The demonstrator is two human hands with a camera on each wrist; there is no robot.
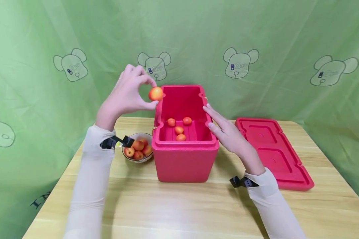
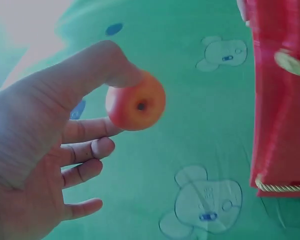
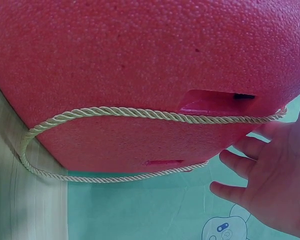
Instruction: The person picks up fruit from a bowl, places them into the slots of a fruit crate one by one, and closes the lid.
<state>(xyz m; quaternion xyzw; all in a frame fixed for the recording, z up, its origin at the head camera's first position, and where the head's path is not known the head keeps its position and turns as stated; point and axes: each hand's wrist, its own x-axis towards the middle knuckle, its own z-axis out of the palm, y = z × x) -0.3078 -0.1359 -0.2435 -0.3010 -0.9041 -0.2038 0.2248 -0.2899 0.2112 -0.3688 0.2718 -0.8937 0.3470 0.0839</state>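
My left hand [image 1: 128,93] pinches a small orange-red apple [image 1: 156,94] between thumb and fingers, by the upper left rim of a red foam box [image 1: 185,162]. In the left wrist view the apple [image 2: 138,102] shows a dark pit in its end. Several like apples [image 1: 179,130] lie on the box floor. More apples [image 1: 138,145] fill a patterned bowl [image 1: 139,160] left of the box. With fingers extended, my right hand [image 1: 225,131] rests on the box's right rim. The right wrist view shows that hand [image 3: 270,170] beside the box wall [image 3: 120,65].
A red lid [image 1: 272,152] lies flat on the wooden table [image 1: 167,212], right of the box. A twisted rope handle [image 3: 130,113] loops along the box's side. Green cloth [image 1: 197,30] printed with bear heads hangs behind and around the table.
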